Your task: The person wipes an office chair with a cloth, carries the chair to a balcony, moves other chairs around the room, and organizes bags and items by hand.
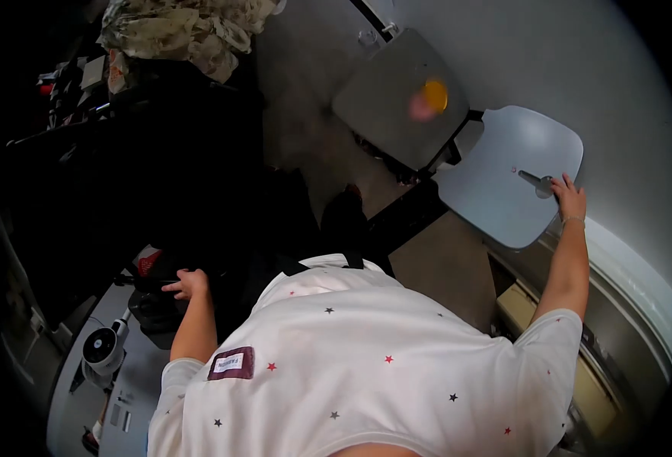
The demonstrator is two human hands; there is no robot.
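My right hand (570, 199) rests at the right edge of a pale blue-grey chair seat (492, 171), fingers spread. Its fingertips reach the rounded end of a dark grey, long-handled shape (534, 181) on that surface; whether this is a loose tool or a cut-out I cannot tell. On the other side, my left hand (189, 284) hangs with fingers stretched out, nearest to a black bar (147, 282) above a black case or bag (157, 312). I cannot make out whether those fingers touch the bar.
A grey chair seat (397, 99) carries a blurred orange-yellow round patch (435, 95). Crumpled plastic bags (187, 30) lie at the upper left. A small white fan (103, 346) stands on the grey surface (142, 381) at lower left. A wall (602, 91) closes off the right.
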